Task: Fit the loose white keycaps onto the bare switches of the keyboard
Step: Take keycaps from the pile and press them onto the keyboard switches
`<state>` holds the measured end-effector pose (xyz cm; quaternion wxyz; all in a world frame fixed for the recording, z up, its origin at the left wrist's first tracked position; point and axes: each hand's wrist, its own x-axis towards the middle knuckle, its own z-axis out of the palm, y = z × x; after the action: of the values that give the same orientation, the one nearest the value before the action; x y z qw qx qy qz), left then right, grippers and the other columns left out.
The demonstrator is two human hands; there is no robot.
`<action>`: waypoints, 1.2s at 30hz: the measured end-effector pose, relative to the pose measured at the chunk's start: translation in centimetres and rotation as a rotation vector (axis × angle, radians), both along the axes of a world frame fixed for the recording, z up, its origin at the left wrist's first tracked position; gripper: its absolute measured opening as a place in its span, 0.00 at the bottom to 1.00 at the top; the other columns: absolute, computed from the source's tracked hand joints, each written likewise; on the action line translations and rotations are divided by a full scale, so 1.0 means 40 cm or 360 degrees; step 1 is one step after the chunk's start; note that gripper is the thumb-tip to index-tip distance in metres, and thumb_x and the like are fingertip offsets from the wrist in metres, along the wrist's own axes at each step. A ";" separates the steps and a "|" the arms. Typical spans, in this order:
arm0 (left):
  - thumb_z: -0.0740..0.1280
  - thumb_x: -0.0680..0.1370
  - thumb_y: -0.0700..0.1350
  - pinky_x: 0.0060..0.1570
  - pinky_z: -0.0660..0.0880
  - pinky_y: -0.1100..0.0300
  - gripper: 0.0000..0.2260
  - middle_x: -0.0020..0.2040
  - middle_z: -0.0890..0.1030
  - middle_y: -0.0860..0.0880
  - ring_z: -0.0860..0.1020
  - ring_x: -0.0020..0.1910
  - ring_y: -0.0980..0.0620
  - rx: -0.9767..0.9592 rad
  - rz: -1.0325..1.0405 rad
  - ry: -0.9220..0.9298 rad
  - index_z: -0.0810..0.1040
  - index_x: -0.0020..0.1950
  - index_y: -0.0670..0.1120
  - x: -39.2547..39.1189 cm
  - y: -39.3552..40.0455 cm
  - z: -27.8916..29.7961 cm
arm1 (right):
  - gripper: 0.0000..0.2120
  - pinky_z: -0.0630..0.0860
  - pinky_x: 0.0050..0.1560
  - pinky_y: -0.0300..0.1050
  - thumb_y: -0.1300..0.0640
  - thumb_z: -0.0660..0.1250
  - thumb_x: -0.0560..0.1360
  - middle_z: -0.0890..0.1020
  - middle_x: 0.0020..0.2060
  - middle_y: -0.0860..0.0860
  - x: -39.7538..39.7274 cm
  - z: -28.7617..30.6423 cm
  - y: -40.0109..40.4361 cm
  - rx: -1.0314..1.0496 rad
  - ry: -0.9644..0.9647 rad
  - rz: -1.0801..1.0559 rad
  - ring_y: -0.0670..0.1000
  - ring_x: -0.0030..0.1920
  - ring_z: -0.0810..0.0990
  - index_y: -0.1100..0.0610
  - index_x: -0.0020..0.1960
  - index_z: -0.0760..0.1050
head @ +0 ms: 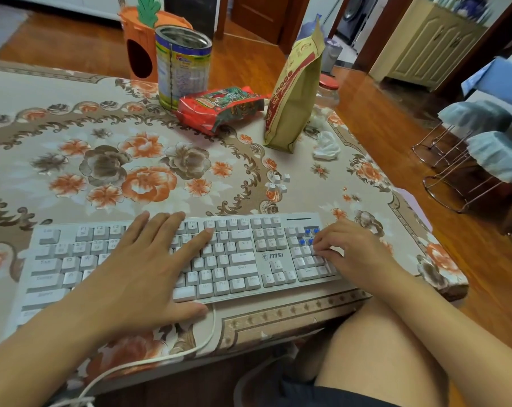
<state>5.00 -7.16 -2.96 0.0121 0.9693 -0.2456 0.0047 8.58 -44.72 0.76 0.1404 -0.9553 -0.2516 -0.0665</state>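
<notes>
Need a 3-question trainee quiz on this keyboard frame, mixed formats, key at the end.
1. True or false: the left hand lies flat, fingers straight, across the keyboard.
2. Where are the bare blue switches? A) the function row B) the top of the number pad C) the arrow keys
3. Fill in: the loose white keycaps lie on the tablecloth ______ the keyboard, as seen from the person.

Key
1. True.
2. B. The right hand has curled fingers right beside them; whether it pinches a cap cannot be told.
3. Beyond: on the far side, towards the tan paper bag.
</notes>
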 end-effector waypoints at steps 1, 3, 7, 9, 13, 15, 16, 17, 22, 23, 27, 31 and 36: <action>0.51 0.70 0.83 0.76 0.50 0.39 0.49 0.78 0.65 0.35 0.64 0.77 0.33 -0.0001 -0.0001 -0.0005 0.55 0.84 0.56 0.000 -0.001 0.000 | 0.04 0.77 0.51 0.46 0.62 0.77 0.70 0.84 0.44 0.45 -0.002 0.001 0.001 -0.0012 -0.0008 0.0021 0.48 0.47 0.80 0.55 0.43 0.85; 0.52 0.70 0.83 0.76 0.50 0.39 0.49 0.78 0.65 0.35 0.64 0.77 0.33 0.0000 -0.0002 -0.0007 0.56 0.84 0.56 0.001 -0.001 0.000 | 0.04 0.75 0.51 0.43 0.63 0.76 0.70 0.84 0.45 0.45 -0.006 0.002 0.003 -0.0065 -0.0028 0.0071 0.50 0.47 0.80 0.55 0.44 0.85; 0.50 0.69 0.83 0.77 0.49 0.39 0.49 0.80 0.63 0.36 0.62 0.79 0.34 -0.0009 0.0003 0.0020 0.53 0.84 0.58 0.000 0.001 0.001 | 0.10 0.74 0.47 0.43 0.67 0.74 0.71 0.82 0.48 0.48 -0.010 -0.003 -0.002 -0.0187 -0.0095 0.0054 0.52 0.48 0.77 0.54 0.47 0.86; 0.50 0.69 0.84 0.78 0.48 0.39 0.49 0.80 0.62 0.36 0.60 0.79 0.34 -0.0011 0.0005 0.0027 0.52 0.84 0.58 -0.002 0.000 0.001 | 0.14 0.70 0.46 0.37 0.70 0.73 0.70 0.79 0.48 0.48 -0.013 -0.005 -0.009 -0.0176 -0.0060 -0.0015 0.49 0.47 0.75 0.53 0.48 0.87; 0.50 0.69 0.84 0.77 0.49 0.39 0.49 0.80 0.63 0.36 0.61 0.79 0.34 -0.0010 0.0010 0.0013 0.52 0.84 0.58 -0.002 -0.001 0.001 | 0.10 0.62 0.39 0.31 0.60 0.70 0.76 0.73 0.40 0.46 -0.040 0.008 -0.009 -0.0163 0.0119 -0.0174 0.48 0.41 0.71 0.51 0.54 0.85; 0.51 0.69 0.83 0.77 0.50 0.39 0.49 0.79 0.65 0.35 0.63 0.78 0.34 0.0002 0.0006 0.0004 0.54 0.84 0.57 -0.001 -0.001 0.001 | 0.11 0.60 0.35 0.32 0.56 0.66 0.80 0.73 0.38 0.45 -0.050 0.016 -0.003 -0.0260 0.0177 -0.0203 0.48 0.39 0.70 0.48 0.58 0.84; 0.52 0.69 0.83 0.76 0.51 0.39 0.49 0.78 0.66 0.35 0.64 0.77 0.33 0.0008 0.0005 -0.0003 0.55 0.84 0.57 -0.001 -0.001 0.001 | 0.12 0.60 0.34 0.34 0.56 0.64 0.81 0.74 0.38 0.45 -0.049 0.022 0.004 -0.0322 0.0222 -0.0215 0.49 0.40 0.71 0.47 0.60 0.82; 0.52 0.69 0.83 0.76 0.51 0.39 0.49 0.78 0.66 0.35 0.65 0.77 0.33 0.0015 0.0004 -0.0007 0.56 0.84 0.56 0.000 -0.002 0.003 | 0.13 0.60 0.34 0.35 0.56 0.62 0.82 0.75 0.39 0.46 -0.044 0.027 0.013 -0.0382 0.0266 -0.0223 0.49 0.40 0.71 0.47 0.62 0.81; 0.53 0.70 0.83 0.76 0.52 0.38 0.49 0.78 0.66 0.35 0.65 0.76 0.33 0.0028 -0.0005 -0.0014 0.57 0.84 0.55 0.004 -0.004 0.001 | 0.21 0.74 0.46 0.48 0.63 0.57 0.80 0.79 0.45 0.50 -0.018 0.031 0.052 -0.0706 0.0414 -0.0294 0.53 0.46 0.76 0.48 0.65 0.79; 0.53 0.70 0.83 0.76 0.52 0.38 0.49 0.78 0.66 0.35 0.65 0.76 0.33 0.0025 -0.0004 -0.0002 0.57 0.84 0.55 0.004 -0.004 0.001 | 0.22 0.75 0.47 0.49 0.63 0.55 0.80 0.78 0.45 0.50 -0.027 0.027 0.052 -0.0751 0.0438 -0.0301 0.54 0.47 0.76 0.47 0.67 0.77; 0.53 0.70 0.83 0.76 0.51 0.38 0.49 0.78 0.65 0.35 0.64 0.77 0.33 0.0009 -0.0004 0.0017 0.55 0.84 0.56 0.000 -0.004 0.008 | 0.21 0.72 0.49 0.42 0.65 0.58 0.80 0.77 0.44 0.44 -0.021 0.049 0.051 -0.0467 0.0676 -0.0552 0.52 0.50 0.76 0.47 0.62 0.81; 0.51 0.69 0.84 0.78 0.49 0.39 0.50 0.80 0.63 0.36 0.61 0.79 0.35 0.0007 0.0005 0.0045 0.51 0.84 0.58 -0.002 -0.002 0.009 | 0.26 0.72 0.37 0.33 0.72 0.57 0.75 0.82 0.42 0.42 0.022 0.102 0.047 -0.0099 0.0951 -0.0689 0.47 0.43 0.79 0.46 0.49 0.86; 0.49 0.69 0.84 0.78 0.46 0.40 0.50 0.81 0.60 0.37 0.58 0.80 0.35 -0.0015 0.0015 0.0046 0.49 0.84 0.59 -0.008 -0.004 0.009 | 0.23 0.78 0.37 0.45 0.73 0.57 0.74 0.84 0.40 0.49 0.075 0.147 0.023 0.0359 0.0592 -0.0888 0.50 0.40 0.81 0.51 0.43 0.85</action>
<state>4.67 -7.31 -2.59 0.0201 0.9703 -0.2407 -0.0080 11.59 -43.81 6.65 0.2648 -0.9615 0.0578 0.0456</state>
